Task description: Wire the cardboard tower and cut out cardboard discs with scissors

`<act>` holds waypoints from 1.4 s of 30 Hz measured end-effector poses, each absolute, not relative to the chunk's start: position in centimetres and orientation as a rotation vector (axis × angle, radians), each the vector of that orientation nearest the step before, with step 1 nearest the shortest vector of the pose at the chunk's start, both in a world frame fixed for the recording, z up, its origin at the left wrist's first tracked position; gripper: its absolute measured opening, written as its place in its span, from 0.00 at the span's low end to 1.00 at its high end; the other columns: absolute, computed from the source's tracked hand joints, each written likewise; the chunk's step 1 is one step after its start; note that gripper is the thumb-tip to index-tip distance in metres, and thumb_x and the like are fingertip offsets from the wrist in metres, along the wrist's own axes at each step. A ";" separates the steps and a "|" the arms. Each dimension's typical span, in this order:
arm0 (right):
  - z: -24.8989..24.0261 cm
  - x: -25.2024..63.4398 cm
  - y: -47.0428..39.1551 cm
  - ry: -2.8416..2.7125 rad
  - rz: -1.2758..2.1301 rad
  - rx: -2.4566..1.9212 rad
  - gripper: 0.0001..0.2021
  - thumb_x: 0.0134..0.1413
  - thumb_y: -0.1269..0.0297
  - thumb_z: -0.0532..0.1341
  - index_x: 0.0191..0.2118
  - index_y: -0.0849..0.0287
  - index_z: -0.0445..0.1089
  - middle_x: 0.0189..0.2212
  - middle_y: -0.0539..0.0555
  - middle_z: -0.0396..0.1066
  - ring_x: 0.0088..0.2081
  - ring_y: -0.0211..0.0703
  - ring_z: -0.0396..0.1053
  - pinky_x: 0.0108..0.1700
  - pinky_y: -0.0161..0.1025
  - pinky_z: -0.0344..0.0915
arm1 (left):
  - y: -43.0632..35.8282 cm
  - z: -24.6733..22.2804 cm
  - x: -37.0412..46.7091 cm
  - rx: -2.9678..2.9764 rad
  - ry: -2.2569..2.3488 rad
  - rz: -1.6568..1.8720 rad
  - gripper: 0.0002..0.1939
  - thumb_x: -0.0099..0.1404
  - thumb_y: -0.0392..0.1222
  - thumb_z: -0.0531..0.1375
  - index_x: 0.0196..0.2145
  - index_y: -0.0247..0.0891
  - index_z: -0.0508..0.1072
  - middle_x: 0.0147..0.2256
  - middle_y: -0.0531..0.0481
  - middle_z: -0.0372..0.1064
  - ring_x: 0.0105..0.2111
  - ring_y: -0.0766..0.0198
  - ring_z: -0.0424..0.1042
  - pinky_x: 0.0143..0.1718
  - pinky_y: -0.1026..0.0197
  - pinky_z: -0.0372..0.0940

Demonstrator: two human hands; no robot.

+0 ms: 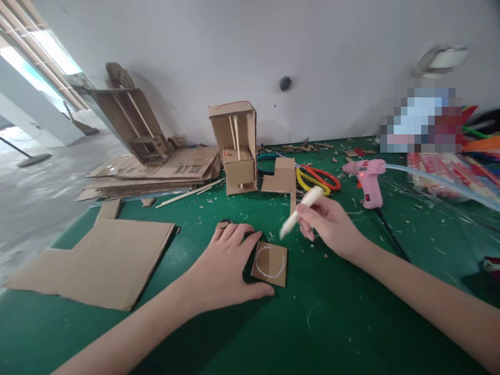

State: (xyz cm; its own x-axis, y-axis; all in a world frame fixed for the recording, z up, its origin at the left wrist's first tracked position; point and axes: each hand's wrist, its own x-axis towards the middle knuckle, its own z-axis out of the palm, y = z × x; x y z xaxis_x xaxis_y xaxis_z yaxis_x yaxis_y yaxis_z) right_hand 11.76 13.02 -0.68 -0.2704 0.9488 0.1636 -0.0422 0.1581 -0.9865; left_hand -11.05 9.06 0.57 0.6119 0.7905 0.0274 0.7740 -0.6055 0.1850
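A small square of cardboard (pixel 269 280) lies flat on the green table, with a white, not fully closed circle drawn on it. Beside its left edge rests my left hand (pixel 224 268), open, thumb and forefinger apart around the square's near-left side. A dark object (pixel 224 223) shows partly beyond my left fingertips; the hand hides the rest of it, and I cannot make out its kind. My right hand (pixel 328 221) is closed on a thick white marker (pixel 300 212), its tip pointing down-left, just above the table and off the square's upper right corner.
Behind my hands stands a cardboard box frame (pixel 240 174) with sticks inside. Scissors with red and yellow handles (pixel 318 179) lie near an L-shaped cardboard piece (pixel 284 174). A pink glue gun (pixel 370 182) is at right. Large cardboard (pixel 113 260) and stacked sheets (pixel 156 177) occupy the left.
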 end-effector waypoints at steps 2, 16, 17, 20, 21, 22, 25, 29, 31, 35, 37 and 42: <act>-1.1 11.4 12.4 -1.511 1.246 -1.022 0.11 0.58 0.60 0.57 0.27 0.57 0.61 0.13 0.42 0.59 0.13 0.30 0.56 0.15 0.31 0.53 | 9.1 0.7 -11.4 2.680 1.287 0.178 0.44 0.51 0.69 0.58 0.57 0.37 0.61 0.53 0.41 0.61 0.52 0.46 0.58 0.54 0.42 0.55; -1.7 11.2 13.4 -1.256 1.196 -0.916 0.06 0.55 0.65 0.56 0.34 0.61 0.69 0.22 0.49 0.69 0.18 0.35 0.67 0.21 0.36 0.65 | 12.3 2.4 -14.7 2.548 1.314 0.190 0.24 0.63 0.44 0.55 0.56 0.43 0.61 0.52 0.47 0.64 0.51 0.56 0.64 0.51 0.54 0.62; -1.8 11.2 13.4 -1.271 1.191 -0.926 0.07 0.55 0.64 0.56 0.35 0.60 0.69 0.22 0.48 0.68 0.18 0.35 0.66 0.21 0.35 0.65 | 11.7 2.5 -14.0 2.527 1.278 0.243 0.23 0.62 0.45 0.56 0.55 0.44 0.61 0.52 0.48 0.64 0.50 0.58 0.65 0.50 0.56 0.63; -1.8 11.3 13.4 -1.307 1.184 -0.955 0.07 0.56 0.63 0.55 0.35 0.60 0.68 0.21 0.47 0.67 0.17 0.33 0.65 0.21 0.35 0.64 | 10.0 2.5 -11.8 2.522 1.111 0.339 0.17 0.61 0.45 0.58 0.48 0.43 0.65 0.48 0.49 0.68 0.46 0.62 0.68 0.46 0.60 0.65; -1.7 11.3 13.4 -1.317 1.185 -0.965 0.07 0.57 0.63 0.55 0.36 0.60 0.67 0.21 0.47 0.66 0.17 0.33 0.65 0.21 0.34 0.63 | 9.7 2.3 -11.2 2.557 1.068 0.365 0.14 0.62 0.43 0.59 0.45 0.42 0.66 0.47 0.49 0.68 0.46 0.62 0.68 0.46 0.59 0.65; -1.7 11.4 13.4 -1.326 1.189 -0.974 0.07 0.57 0.63 0.55 0.36 0.60 0.67 0.21 0.47 0.66 0.18 0.33 0.64 0.21 0.34 0.63 | 9.5 2.1 -10.7 2.593 1.033 0.374 0.11 0.62 0.42 0.58 0.43 0.41 0.67 0.47 0.49 0.69 0.47 0.61 0.68 0.46 0.58 0.64; -1.6 11.5 13.4 -1.363 1.205 -0.997 0.07 0.58 0.63 0.55 0.36 0.60 0.66 0.20 0.46 0.65 0.18 0.33 0.63 0.21 0.34 0.62 | 9.4 1.5 -10.1 2.652 0.988 0.351 0.09 0.63 0.42 0.58 0.41 0.40 0.68 0.47 0.48 0.69 0.48 0.60 0.67 0.47 0.55 0.63; -1.7 11.6 13.4 -1.425 1.216 -1.000 0.07 0.59 0.63 0.54 0.36 0.60 0.66 0.21 0.46 0.65 0.18 0.32 0.62 0.22 0.34 0.61 | 9.7 1.3 -10.2 2.654 0.967 0.281 0.07 0.63 0.43 0.59 0.39 0.41 0.69 0.45 0.50 0.70 0.46 0.60 0.67 0.46 0.55 0.62; -1.7 11.6 13.4 -1.452 1.217 -1.009 0.07 0.60 0.63 0.54 0.36 0.60 0.66 0.21 0.46 0.65 0.19 0.32 0.62 0.22 0.34 0.61 | 9.8 1.3 -10.3 2.658 0.970 0.244 0.06 0.64 0.42 0.58 0.39 0.42 0.70 0.46 0.51 0.69 0.46 0.60 0.66 0.47 0.55 0.62; -1.7 11.6 13.4 -1.485 1.211 -1.028 0.08 0.60 0.63 0.54 0.37 0.60 0.66 0.21 0.47 0.65 0.19 0.32 0.62 0.22 0.33 0.61 | 9.7 1.3 -10.5 2.654 0.978 0.212 0.09 0.64 0.46 0.58 0.40 0.42 0.70 0.48 0.49 0.67 0.49 0.58 0.64 0.47 0.53 0.62; -1.7 11.6 13.4 -1.500 1.210 -1.031 0.08 0.60 0.63 0.53 0.37 0.60 0.66 0.22 0.47 0.65 0.20 0.32 0.62 0.22 0.33 0.61 | 9.6 1.5 -10.6 2.659 0.992 0.244 0.12 0.63 0.49 0.59 0.42 0.42 0.70 0.51 0.47 0.64 0.50 0.56 0.63 0.48 0.52 0.62; -1.7 11.6 13.3 -1.482 1.212 -1.021 0.06 0.59 0.64 0.54 0.36 0.60 0.66 0.22 0.46 0.65 0.19 0.32 0.62 0.22 0.33 0.61 | 9.1 1.1 -11.1 2.682 1.015 0.333 0.11 0.65 0.42 0.56 0.46 0.44 0.68 0.52 0.45 0.62 0.50 0.55 0.62 0.48 0.50 0.62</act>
